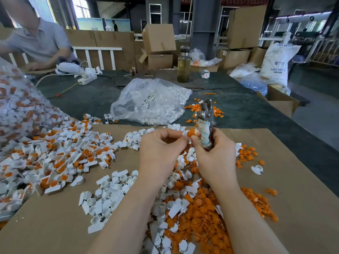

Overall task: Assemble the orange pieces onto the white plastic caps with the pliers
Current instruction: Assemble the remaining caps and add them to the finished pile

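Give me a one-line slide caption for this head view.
Left hand and right hand, gripping upright pliers, pinch an orange-and-white cap above piles of parts.

Two hands, one pliers, two clear bags, one bottle, uncounted caps.

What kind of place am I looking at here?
Most likely a small factory's hand-assembly bench: heaps of white caps and orange pieces on a table, stacked cardboard boxes, and a sack marked ABS resin.
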`<state>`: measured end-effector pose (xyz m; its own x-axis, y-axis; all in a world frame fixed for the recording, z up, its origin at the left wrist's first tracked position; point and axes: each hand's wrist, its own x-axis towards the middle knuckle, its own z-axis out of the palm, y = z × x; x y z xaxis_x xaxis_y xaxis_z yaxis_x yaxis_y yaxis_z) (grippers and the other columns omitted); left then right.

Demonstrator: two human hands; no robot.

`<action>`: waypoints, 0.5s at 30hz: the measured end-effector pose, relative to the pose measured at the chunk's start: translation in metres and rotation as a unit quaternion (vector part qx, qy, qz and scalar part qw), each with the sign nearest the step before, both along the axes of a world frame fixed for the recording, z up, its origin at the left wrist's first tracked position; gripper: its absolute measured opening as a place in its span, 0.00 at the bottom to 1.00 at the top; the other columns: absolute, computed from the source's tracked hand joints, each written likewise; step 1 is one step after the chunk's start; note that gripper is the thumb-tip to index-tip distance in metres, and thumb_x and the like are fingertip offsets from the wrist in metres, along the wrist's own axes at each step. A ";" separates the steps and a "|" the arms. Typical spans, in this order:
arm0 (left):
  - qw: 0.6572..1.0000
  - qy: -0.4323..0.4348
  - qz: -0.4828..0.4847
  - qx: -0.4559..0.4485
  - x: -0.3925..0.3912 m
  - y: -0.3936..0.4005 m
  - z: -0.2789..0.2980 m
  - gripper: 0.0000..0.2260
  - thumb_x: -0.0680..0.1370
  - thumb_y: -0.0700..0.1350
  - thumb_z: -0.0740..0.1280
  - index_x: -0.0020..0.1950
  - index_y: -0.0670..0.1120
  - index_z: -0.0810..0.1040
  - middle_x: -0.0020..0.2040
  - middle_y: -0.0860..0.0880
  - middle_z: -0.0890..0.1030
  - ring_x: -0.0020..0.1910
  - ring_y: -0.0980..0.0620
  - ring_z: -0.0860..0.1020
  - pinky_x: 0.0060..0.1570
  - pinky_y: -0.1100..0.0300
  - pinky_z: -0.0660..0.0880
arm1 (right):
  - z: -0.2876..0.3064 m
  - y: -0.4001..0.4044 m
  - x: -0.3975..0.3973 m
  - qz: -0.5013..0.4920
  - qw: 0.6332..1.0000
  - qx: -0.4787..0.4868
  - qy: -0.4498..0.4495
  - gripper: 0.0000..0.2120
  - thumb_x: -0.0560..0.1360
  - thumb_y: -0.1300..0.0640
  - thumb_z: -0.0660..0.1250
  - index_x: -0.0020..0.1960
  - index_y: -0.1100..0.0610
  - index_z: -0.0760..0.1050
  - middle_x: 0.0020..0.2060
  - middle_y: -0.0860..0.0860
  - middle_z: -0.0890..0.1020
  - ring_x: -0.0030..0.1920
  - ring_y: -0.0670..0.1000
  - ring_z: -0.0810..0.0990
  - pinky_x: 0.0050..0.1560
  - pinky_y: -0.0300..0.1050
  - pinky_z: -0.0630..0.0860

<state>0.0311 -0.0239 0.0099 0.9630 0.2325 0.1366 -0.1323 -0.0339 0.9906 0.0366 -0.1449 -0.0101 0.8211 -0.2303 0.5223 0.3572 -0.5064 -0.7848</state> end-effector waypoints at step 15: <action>0.999 -0.021 0.018 0.023 0.000 -0.003 -0.002 0.03 0.72 0.43 0.77 0.39 0.49 0.85 0.33 0.52 0.85 0.35 0.55 0.84 0.40 0.60 0.81 | -0.002 0.004 -0.001 -0.010 0.999 0.019 -0.034 0.06 0.74 0.53 0.72 0.46 0.49 0.75 0.34 0.41 0.79 0.39 0.42 0.79 0.34 0.41 0.75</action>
